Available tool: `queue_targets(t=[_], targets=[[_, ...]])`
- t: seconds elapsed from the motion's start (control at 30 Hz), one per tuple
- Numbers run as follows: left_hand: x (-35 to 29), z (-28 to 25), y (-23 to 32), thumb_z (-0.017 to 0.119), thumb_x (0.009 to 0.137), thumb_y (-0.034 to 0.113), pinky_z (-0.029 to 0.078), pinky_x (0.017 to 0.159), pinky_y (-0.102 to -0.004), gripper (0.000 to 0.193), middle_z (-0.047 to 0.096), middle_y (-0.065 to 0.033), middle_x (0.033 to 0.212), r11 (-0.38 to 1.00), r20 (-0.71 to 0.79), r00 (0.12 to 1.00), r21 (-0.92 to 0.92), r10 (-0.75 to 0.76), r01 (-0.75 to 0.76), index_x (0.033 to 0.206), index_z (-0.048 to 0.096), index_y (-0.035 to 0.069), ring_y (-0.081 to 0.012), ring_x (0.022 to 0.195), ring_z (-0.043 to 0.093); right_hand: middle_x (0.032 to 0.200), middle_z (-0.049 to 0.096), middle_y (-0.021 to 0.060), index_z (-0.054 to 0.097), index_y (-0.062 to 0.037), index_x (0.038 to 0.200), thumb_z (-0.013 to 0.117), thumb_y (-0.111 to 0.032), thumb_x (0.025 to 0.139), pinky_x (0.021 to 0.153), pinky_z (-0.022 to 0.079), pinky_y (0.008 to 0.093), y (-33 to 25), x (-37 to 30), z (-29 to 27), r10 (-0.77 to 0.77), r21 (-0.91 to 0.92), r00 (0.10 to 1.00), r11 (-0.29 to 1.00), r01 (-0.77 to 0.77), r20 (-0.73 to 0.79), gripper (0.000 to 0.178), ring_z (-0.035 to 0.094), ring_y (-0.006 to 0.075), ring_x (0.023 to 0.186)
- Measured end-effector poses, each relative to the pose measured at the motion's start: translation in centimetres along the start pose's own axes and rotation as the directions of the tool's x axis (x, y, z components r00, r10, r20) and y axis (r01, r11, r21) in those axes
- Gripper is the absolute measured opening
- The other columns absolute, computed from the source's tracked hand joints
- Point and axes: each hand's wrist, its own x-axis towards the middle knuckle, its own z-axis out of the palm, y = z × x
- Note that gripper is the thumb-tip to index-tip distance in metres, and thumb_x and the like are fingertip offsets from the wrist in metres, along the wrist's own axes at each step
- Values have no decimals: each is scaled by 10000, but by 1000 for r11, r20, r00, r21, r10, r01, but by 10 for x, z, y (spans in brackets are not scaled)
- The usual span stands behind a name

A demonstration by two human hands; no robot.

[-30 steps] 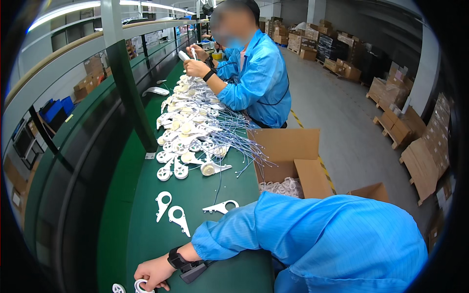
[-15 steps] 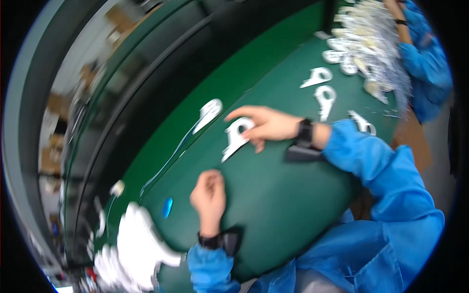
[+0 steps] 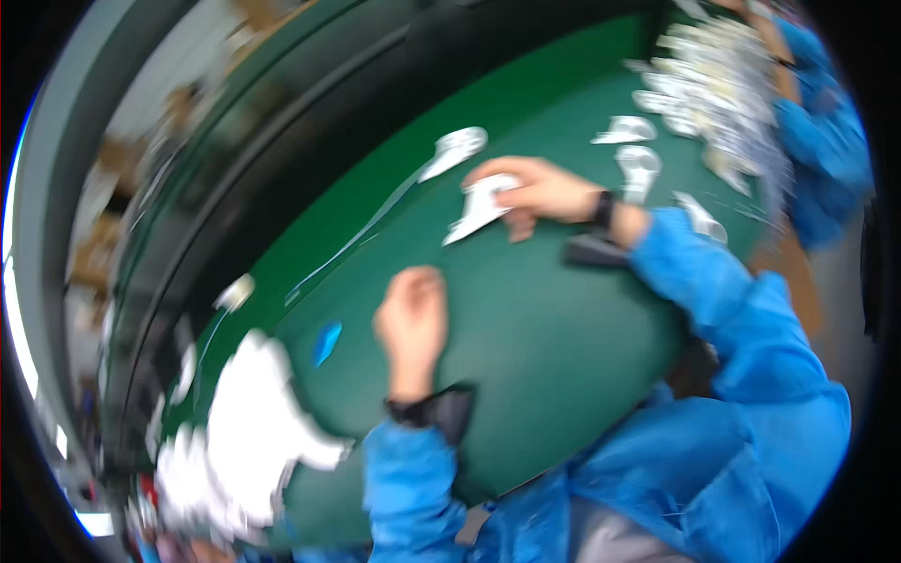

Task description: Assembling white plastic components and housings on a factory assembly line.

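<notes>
My right hand (image 3: 544, 192) has its thumb and fingers closed on a white plastic piece (image 3: 481, 206), with a ring-shaped head and a narrow tapering end, at the table's far edge. Motion blurs the piece, and fingers cover part of its ring. Nearer to me, my left hand (image 3: 413, 310) hovers over the green table (image 3: 526, 338) with curled fingers; whether anything is inside cannot be seen. Beyond the right hand lies a similar white piece (image 3: 455, 148) with a long thin cord (image 3: 380, 216) trailing left. A small blue object (image 3: 327, 342) lies left of my left hand.
A large heap of white pieces (image 3: 709, 84) with clear wrapping fills the far right, beside another person's blue sleeve (image 3: 817, 122). Loose white pieces (image 3: 639, 172) lie right of my right hand. White stacked pieces (image 3: 253, 422) stand at the left. A dark rail (image 3: 310, 141) runs behind.
The whole view has shifted, so the table's things sit higher in the picture. My right hand's forefinger, stretched out before, now bends over the white piece. My left hand stays curled.
</notes>
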Motion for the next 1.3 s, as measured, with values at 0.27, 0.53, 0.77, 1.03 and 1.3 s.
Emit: queue_targets(t=[0.27, 0.53, 0.77, 1.03, 1.3], targets=[[-19, -37, 24, 555, 867, 12, 459, 774, -292, 51, 576, -79, 819, 987, 103, 992, 153, -70, 54, 895, 594, -7, -170, 788, 533, 675, 558, 99, 441, -1, 1121, 609, -56, 829, 484, 559, 314, 14, 19, 35, -71, 39, 997, 997, 72, -14, 341, 597, 163, 538], [-14, -26, 14, 540, 871, -1, 450, 769, -282, 65, 571, -73, 828, 993, 115, 989, 89, -90, 80, 914, 588, -9, -161, 790, 524, 648, 546, 85, 414, -2, 1136, 597, -74, 828, 469, 545, 296, 16, 15, 23, -12, 8, 1000, 1000, 12, 18, 365, 582, 159, 506], [-9, -28, 7, 549, 875, 10, 452, 755, -275, 55, 569, -64, 819, 993, 141, 986, 87, -94, 82, 912, 586, -6, -152, 779, 527, 666, 560, 99, 428, 27, 1158, 617, -55, 821, 460, 559, 302, 10, 17, 22, -30, 22, 999, 999, 30, 34, 395, 590, 158, 540], [-5, -23, 2, 568, 869, 29, 449, 721, -258, 47, 574, -49, 810, 991, 145, 983, 93, -110, 97, 898, 591, 1, -138, 752, 530, 683, 574, 90, 562, 35, 1072, 650, -67, 804, 466, 562, 285, 14, 23, 18, -33, -38, 999, 999, 34, 28, 300, 605, 151, 529], [-16, -28, 11, 552, 904, 69, 469, 688, -304, 98, 576, -80, 746, 993, 93, 994, 107, -49, 39, 866, 581, -16, -174, 703, 546, 721, 584, 84, 539, 28, 1128, 620, -71, 839, 510, 556, 270, 16, 19, 28, -65, 7, 995, 998, 65, 77, 316, 598, 133, 548]])
